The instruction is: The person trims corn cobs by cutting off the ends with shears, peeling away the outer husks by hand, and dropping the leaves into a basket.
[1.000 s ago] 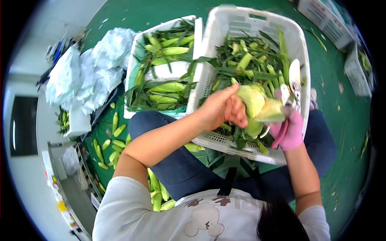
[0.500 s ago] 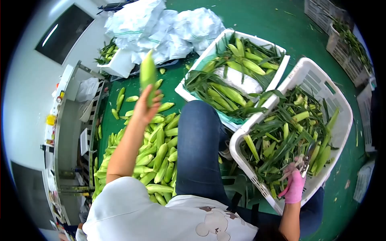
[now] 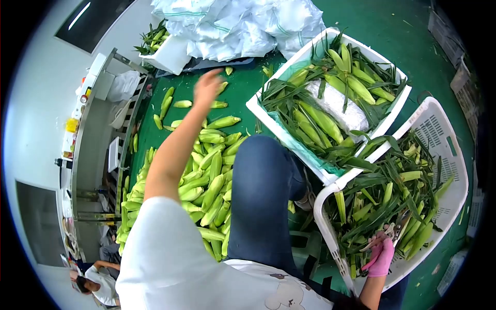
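My left hand [image 3: 205, 90] is raised with the arm stretched forward, above the far end of the corn pile. No corn shows in it; its fingers look extended but are blurred. Below the arm, a heap of green-husked corn ears [image 3: 213, 192] lies on the floor left of my knee. My right hand [image 3: 381, 258], in a pink glove, is closed around pruning shears [image 3: 397, 231] with a metal head. It is over the near part of a white basket [image 3: 321, 227] holding cut husks and leaves [image 3: 385, 194].
A white foam box [image 3: 330, 178] of leafy corn ears and a wrapped bundle [image 3: 338, 106] adjoins the basket. White sacks [image 3: 235, 28] are piled at the back. Shelving [image 3: 98, 129] runs along the left, where a person [image 3: 103, 281] sits. More crates line the right.
The corn ear that was upright in my left hand is no longer in it. My left arm has stretched farther forward. The view has shifted; my right hand still grips the shears over the basket.
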{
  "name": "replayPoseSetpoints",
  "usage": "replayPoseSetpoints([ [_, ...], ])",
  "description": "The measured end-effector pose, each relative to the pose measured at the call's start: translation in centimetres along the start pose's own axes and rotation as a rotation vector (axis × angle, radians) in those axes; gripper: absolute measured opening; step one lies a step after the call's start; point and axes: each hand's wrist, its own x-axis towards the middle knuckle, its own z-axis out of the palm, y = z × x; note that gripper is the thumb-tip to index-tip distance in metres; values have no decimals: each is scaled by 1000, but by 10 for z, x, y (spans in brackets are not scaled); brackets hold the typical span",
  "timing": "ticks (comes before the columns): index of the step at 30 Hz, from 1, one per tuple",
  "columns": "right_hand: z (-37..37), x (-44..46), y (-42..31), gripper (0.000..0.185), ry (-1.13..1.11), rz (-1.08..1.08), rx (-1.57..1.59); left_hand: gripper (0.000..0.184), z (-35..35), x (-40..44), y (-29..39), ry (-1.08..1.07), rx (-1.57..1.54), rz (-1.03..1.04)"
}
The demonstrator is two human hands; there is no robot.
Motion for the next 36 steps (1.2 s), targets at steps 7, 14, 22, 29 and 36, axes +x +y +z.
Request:
replayPoseSetpoints([
  [7, -5, -4, 4, 59, -13, 3, 16, 43, 291, 42, -3, -385, 1157, 100],
  [14, 5, -11, -27, 50, -32, 6, 188, 54, 294, -2, -5, -94, 1098, -105],
  [22, 3, -32, -48, 50, -43, -99, 112, 29, 276, 73, -35, -627, 375, -108],
  [29, -8, -48, -43, 47, 75, -32, 167, 50, 338, 80, -19, -635, 867, -276],
  [36, -20, -23, -31, 56, 62, -1, 174, 72, 312, -20, -1, -147, 939, -384],
])
